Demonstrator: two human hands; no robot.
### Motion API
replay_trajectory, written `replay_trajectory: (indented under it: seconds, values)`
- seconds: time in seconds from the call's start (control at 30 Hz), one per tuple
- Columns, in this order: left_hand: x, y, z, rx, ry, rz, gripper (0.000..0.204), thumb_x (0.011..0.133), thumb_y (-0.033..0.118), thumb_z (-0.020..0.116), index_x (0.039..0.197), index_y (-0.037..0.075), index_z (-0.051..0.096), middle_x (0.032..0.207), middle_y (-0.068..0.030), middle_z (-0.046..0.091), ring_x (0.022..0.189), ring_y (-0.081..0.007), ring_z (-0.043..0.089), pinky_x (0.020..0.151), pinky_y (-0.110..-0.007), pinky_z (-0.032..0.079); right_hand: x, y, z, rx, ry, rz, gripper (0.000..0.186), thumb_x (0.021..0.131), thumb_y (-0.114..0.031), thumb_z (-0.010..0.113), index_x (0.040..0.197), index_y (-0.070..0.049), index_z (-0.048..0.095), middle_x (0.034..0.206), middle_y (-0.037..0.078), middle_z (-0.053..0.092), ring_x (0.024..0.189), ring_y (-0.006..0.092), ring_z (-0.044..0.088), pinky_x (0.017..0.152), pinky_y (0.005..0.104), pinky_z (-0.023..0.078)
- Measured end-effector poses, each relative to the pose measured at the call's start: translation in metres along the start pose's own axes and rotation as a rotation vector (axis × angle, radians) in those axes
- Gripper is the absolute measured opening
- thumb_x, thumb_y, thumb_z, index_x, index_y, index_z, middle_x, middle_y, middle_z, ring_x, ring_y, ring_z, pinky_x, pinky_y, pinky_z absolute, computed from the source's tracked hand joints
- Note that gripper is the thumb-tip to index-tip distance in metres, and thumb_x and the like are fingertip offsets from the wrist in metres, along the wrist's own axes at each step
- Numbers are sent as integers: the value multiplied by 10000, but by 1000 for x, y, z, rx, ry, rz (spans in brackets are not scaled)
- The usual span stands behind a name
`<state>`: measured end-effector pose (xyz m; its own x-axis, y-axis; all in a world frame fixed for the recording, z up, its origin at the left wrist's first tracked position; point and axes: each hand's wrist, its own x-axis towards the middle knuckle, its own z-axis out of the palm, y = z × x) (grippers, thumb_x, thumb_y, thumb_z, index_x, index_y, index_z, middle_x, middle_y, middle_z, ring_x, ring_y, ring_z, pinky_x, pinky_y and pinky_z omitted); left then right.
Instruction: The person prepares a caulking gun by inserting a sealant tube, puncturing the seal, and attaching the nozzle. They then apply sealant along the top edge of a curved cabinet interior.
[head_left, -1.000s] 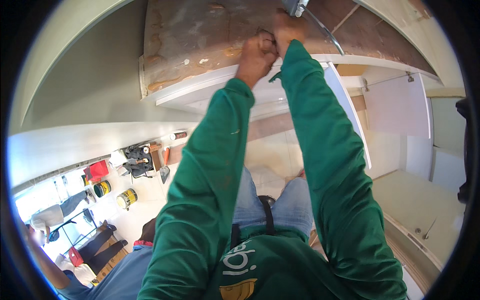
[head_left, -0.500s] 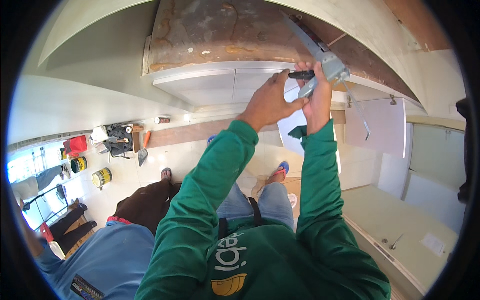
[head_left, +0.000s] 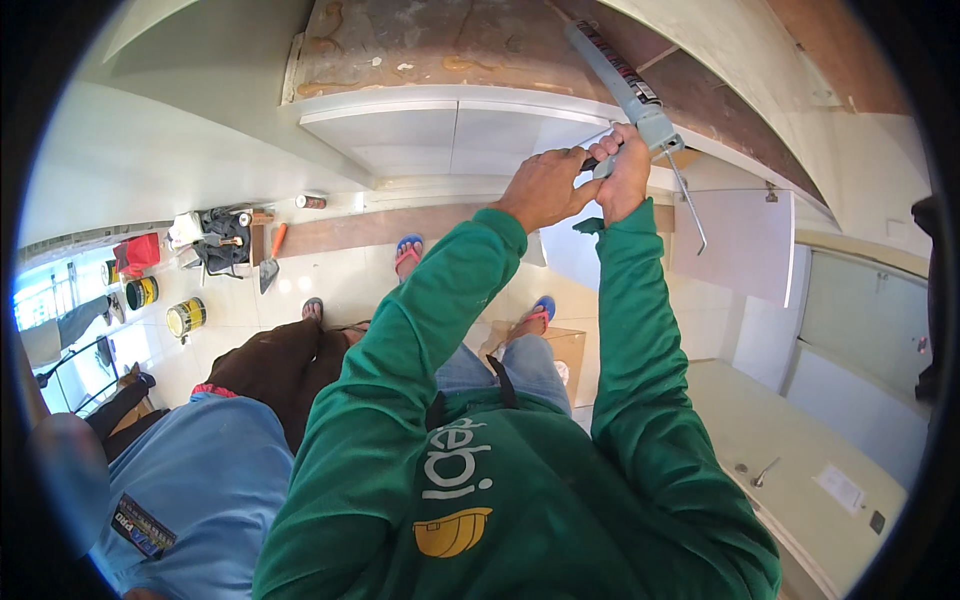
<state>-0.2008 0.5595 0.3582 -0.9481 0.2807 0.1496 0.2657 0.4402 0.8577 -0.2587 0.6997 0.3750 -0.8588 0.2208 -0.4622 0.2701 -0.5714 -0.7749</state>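
Note:
My right hand (head_left: 626,178) is wrapped round the handle of a grey caulking gun (head_left: 652,128). A tube with a dark label (head_left: 612,52) lies in its cradle, pointing up and away toward the stained brown surface (head_left: 440,50). The bent metal rod (head_left: 690,205) hangs out of the back of the gun toward me. My left hand (head_left: 545,188) is closed at the dark trigger beside the right hand's fingers. The fingertips of my left hand are partly hidden.
White cabinet doors (head_left: 385,140) run below the surface; one door (head_left: 735,245) hangs open at right. A person in a blue shirt (head_left: 200,470) is close at my left. A trowel (head_left: 271,262), paint cans (head_left: 186,318) and a dark bag (head_left: 225,240) are on the floor.
My right fingers, spread earlier, have curled round the gun's handle. My left fingers have closed in at the trigger. The whole view has shifted slightly.

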Motion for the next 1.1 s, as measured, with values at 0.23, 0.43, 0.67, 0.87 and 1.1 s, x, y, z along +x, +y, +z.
replay_trajectory:
  seconds: [0.23, 0.43, 0.67, 0.87, 1.1]
  values:
    - [-15, 10, 63, -861, -9, -210, 367, 1048, 239, 654, 1280, -45, 626, 1070, -132, 722, 983, -134, 634, 852, -353, 536, -27, -17, 15, -1056, 134, -476, 209, 926, -233, 685, 910, -30, 641, 738, 75, 628, 657, 230, 581, 633, 388, 477]
    - [-41, 36, 80, -653, 170, -188, 817, 988, 404, 728, 1554, -84, 399, 1447, -284, 570, 1151, -370, 679, 970, -425, 575, -67, -43, -16, -856, -159, -309, 352, 991, -304, 726, 1162, 3, 705, 1114, 114, 726, 1030, 240, 652, 967, 388, 490]
    - [-99, 97, 67, -253, 69, -276, 1036, 866, 469, 836, 1569, -105, 335, 1487, -342, 514, 1245, -442, 640, 1036, -483, 535, -119, -44, -89, -414, -255, -64, 231, 1065, -343, 656, 1108, -117, 672, 1069, 47, 725, 1056, 171, 676, 949, 379, 493]
    - [-119, 134, 68, -47, 81, -298, 930, 855, 477, 821, 1485, -83, 428, 1396, -336, 583, 1211, -465, 649, 975, -519, 552, -134, -37, -118, -52, -282, 87, 238, 1066, -312, 659, 968, -102, 604, 885, 42, 615, 902, 217, 625, 897, 400, 533]
    - [-113, 122, 86, 67, 1, -331, 562, 913, 381, 759, 1221, -60, 595, 1050, -298, 729, 977, -491, 709, 869, -538, 572, -106, -20, -132, 104, -221, 167, 295, 1031, -283, 679, 841, -128, 514, 721, 13, 479, 684, 180, 502, 700, 376, 486]
